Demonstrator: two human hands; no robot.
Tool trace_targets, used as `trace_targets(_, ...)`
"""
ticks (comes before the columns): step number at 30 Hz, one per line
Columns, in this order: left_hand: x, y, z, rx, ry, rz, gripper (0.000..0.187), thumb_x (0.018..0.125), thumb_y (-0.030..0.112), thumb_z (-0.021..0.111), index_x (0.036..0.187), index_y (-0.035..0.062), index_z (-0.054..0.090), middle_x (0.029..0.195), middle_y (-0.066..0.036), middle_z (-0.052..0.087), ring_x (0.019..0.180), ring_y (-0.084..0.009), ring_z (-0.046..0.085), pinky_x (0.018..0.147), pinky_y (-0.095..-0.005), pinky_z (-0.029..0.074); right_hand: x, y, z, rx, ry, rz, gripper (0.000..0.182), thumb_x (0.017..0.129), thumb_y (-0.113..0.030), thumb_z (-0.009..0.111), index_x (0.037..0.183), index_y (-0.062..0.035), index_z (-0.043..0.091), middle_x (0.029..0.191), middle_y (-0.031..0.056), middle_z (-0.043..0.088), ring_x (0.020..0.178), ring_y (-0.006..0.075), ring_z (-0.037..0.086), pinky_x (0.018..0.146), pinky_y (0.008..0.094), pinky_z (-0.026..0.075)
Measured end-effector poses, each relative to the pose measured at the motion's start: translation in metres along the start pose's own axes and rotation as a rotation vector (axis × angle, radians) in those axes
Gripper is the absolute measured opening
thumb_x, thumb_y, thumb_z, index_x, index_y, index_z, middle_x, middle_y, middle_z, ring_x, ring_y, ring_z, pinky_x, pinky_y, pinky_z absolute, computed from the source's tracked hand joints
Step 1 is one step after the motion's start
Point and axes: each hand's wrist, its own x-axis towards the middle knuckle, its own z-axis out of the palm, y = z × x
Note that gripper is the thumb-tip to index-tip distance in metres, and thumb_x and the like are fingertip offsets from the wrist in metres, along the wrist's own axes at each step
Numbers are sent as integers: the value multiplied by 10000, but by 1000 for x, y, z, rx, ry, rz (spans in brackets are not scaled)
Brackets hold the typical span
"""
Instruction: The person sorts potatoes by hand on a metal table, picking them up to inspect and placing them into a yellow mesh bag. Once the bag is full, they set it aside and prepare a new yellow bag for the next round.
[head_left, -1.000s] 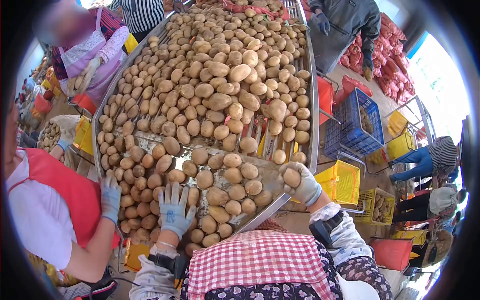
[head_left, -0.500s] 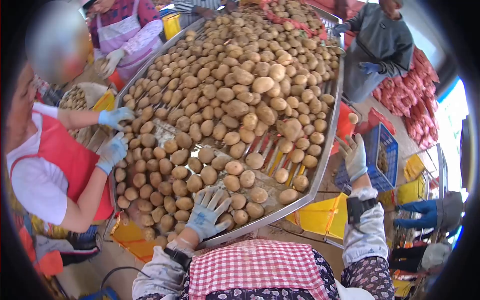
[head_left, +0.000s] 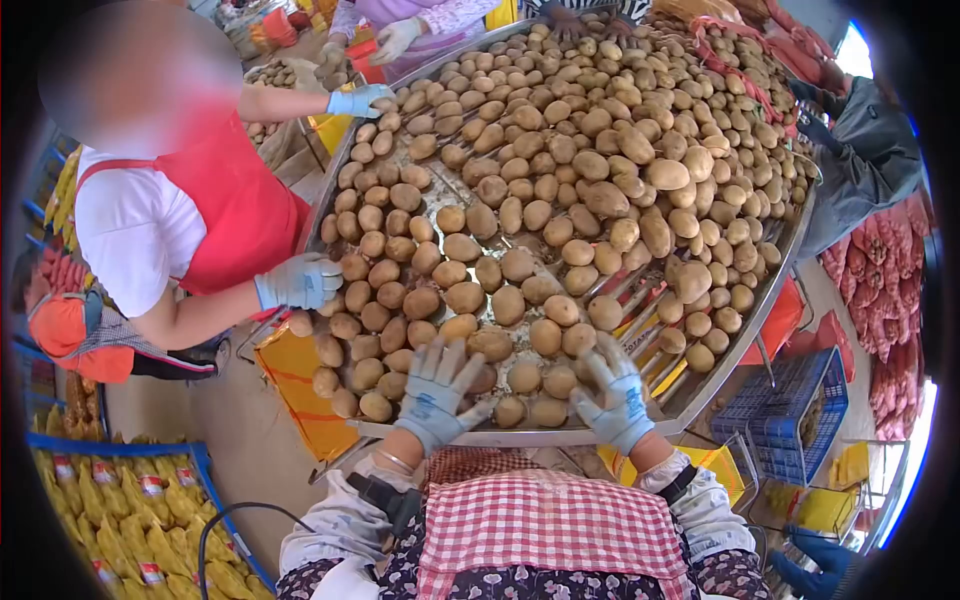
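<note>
My left hand (head_left: 437, 395), in a pale blue and white glove, lies at the near edge of a metal sorting table, its fingers spread against potatoes. On the other side of a few loose potatoes (head_left: 525, 376), my right hand (head_left: 617, 395) rests with fingers stretched out, in a matching glove. Neither hand is closed round a potato. Both palms face down, close to the table's metal rim (head_left: 530, 438). A large heap of potatoes (head_left: 600, 198) covers the table beyond.
Across the left side stands a co-worker in a red apron (head_left: 235, 185), gloved hands at the potatoes. Other people work at the far side. A blue crate (head_left: 790, 400) and red net sacks (head_left: 880, 270) are to the right. Yellow sacks (head_left: 140, 520) lie at lower left.
My right hand has come from beyond the table's right edge, near the blue crate, onto the potatoes. My left hand stays at the near edge. The view has turned left.
</note>
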Motion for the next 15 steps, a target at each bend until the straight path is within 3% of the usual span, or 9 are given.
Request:
trace_targets(1,-1,4,3,-60,-39,151,692,808,452,576,1409,153,411,1473,-203,314,1369,-417,251,1128,-559,150,2,8,-9,-3,-10,-6,636,752,-325,692,1314,-93,505,1394,273,382,1260,474,380,1045,520,329)
trace_targets(3,1,-19,15,-72,-30,148,701,802,482,570,1402,148,424,1470,-205,318,1381,-412,232,1126,-563,148,-4,29,-35,-468,261,92,577,743,-325,710,1226,-49,559,1185,247,560,1106,420,525,950,490,419)
trace_targets(4,1,-34,12,11,2,18,709,797,483,576,1402,144,425,1474,-204,313,1388,-411,219,1129,-564,137,-7,24,-43,-482,245,89,577,743,-325,710,1226,-49,559,1185,247,560,1106,420,525,950,490,419)
trace_targets(5,0,-47,9,98,34,-116,717,791,484,581,1402,140,426,1477,-202,309,1394,-409,206,1132,-565,127,-12,16,-53,-471,-21,289,510,746,-339,706,1143,-41,590,1025,217,605,992,385,576,875,475,451)
trace_targets(6,-3,-58,8,85,33,-126,717,791,484,581,1402,140,426,1477,-202,309,1394,-409,206,1132,-565,127,-18,11,-56,-451,-287,490,454,749,-353,702,1060,-33,620,866,186,650,877,349,627,800,460,484)
trace_targets(7,-8,-69,6,149,42,-168,735,788,467,591,1414,130,403,1479,-201,304,1395,-410,204,1132,-563,121,-29,12,-44,-456,-299,488,454,749,-353,702,1060,-33,620,866,186,650,877,349,627,800,460,484)
trace_targets(9,-17,-76,7,214,48,-221,755,785,451,602,1427,120,380,1481,-199,300,1396,-411,201,1132,-561,115,-48,22,-7,-520,-376,355,394,790,-428,641,920,-56,628,710,140,639,707,343,636,694,447,495)
trace_targets(13,-29,-60,14,75,149,-329,818,741,479,650,1413,96,385,1482,-196,297,1388,-419,209,1136,-557,102,-15,-1,28,-390,-348,282,417,813,-453,617,953,-60,619,735,137,658,709,347,642,692,442,497)
trace_targets(15,-24,-45,9,-87,29,-112,874,709,528,669,1418,107,380,1482,-195,298,1390,-419,205,1135,-564,105,10,-17,35,-246,-333,292,409,833,-449,605,952,-58,617,792,152,678,756,341,654,710,447,496)
